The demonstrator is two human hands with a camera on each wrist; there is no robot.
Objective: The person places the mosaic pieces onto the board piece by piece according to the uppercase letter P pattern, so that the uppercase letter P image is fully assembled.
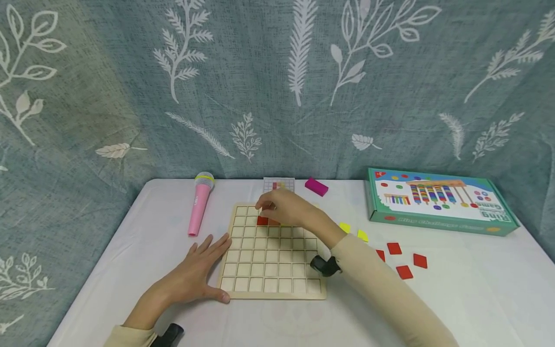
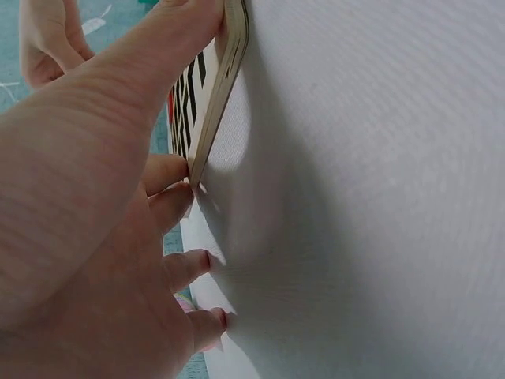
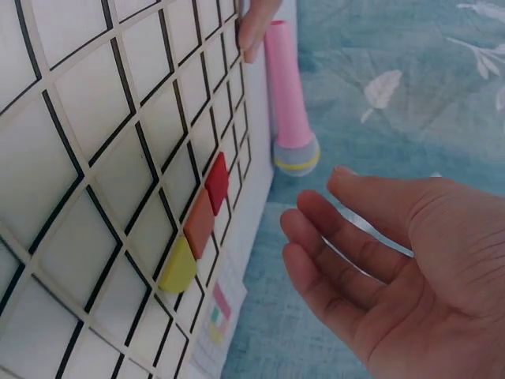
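Note:
A wooden grid board (image 1: 277,295) lies flat on the white table. My left hand (image 1: 197,272) spreads its fingers by the board's left edge, with the thumb at the near left corner. Above the far part of the board hovers my right hand (image 1: 286,207), its fingers loosely curved. The right wrist view shows this hand (image 3: 394,260) with nothing between thumb and fingers. On the board sit a red tile (image 3: 219,183), an orange tile (image 3: 200,223) and a yellow tile (image 3: 179,266) in a row. The right hand hides the yellow one in the head view.
Behind the board lies a printed grid card (image 1: 269,185), with a magenta block (image 1: 316,187) beside it. A pink toy microphone (image 1: 201,205) is at left. Loose yellow tiles (image 1: 363,235) and several red tiles (image 1: 404,272) lie at right, before a game box (image 1: 438,202).

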